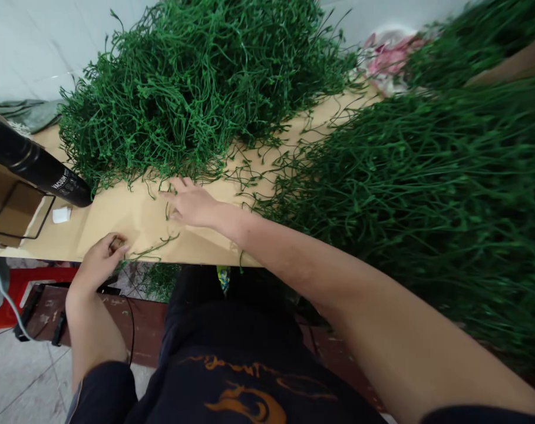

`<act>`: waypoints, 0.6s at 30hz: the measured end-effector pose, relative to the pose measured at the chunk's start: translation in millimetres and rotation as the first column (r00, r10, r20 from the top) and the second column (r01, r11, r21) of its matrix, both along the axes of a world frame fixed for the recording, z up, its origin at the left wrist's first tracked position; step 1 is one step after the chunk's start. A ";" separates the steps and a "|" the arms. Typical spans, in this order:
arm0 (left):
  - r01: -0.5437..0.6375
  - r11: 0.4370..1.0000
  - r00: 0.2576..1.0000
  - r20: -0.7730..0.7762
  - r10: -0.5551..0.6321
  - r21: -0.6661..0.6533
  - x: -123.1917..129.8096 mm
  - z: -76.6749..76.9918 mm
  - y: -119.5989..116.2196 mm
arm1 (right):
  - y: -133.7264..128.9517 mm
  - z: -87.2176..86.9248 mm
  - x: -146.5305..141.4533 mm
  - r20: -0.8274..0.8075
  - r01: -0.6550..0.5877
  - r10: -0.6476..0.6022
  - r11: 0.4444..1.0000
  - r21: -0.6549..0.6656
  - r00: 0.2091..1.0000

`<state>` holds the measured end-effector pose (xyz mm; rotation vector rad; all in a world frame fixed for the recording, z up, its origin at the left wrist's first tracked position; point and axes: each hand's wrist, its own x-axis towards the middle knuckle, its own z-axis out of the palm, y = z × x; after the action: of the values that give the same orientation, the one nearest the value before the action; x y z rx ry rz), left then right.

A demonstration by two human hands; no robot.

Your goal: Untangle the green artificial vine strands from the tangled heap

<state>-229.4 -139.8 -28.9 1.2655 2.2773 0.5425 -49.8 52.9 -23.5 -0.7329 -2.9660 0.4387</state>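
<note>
While the fingers of the left hand (pixel 99 259) are forming a curl at the near edge of the tan tabletop (pixel 117 219), with whatever they may be grasping impossible to tell, those of the right hand (pixel 193 204) are lying spread and released beside the fringe of a large heap of green stems (pixel 192 88). Between the hands, a few loose stems (pixel 151 248) are lying near the edge; farther out, a black vacuum flask (pixel 44 169) is standing at the left, and a second green heap (pixel 409 159) is spreading across the right, below a pink-and-white cloth (pixel 391 59).
</note>
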 end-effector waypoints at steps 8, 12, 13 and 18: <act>-0.137 0.983 0.989 -0.041 0.142 0.120 -7.5 -11.1 0.0 | 8.2 -13.3 4.4 0.061 -0.043 0.037 0.994 0.103 0.997; -0.253 0.945 0.962 0.158 0.223 0.206 -9.7 -14.6 8.9 | 12.2 -19.9 14.5 0.054 -0.041 0.033 0.985 0.169 0.998; -0.284 0.932 0.944 0.235 0.231 0.225 -10.1 -13.9 10.2 | 12.9 -21.5 16.0 0.051 -0.043 0.034 0.983 0.181 0.998; -0.454 0.824 0.831 0.496 0.254 0.339 -13.8 -9.0 11.6 | 14.6 -25.3 19.2 0.052 -0.042 0.032 0.978 0.203 0.998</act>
<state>-243.1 -128.2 -37.9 0.7621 2.0650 1.4075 -30.6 67.5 -48.9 -0.6762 -3.0125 0.1164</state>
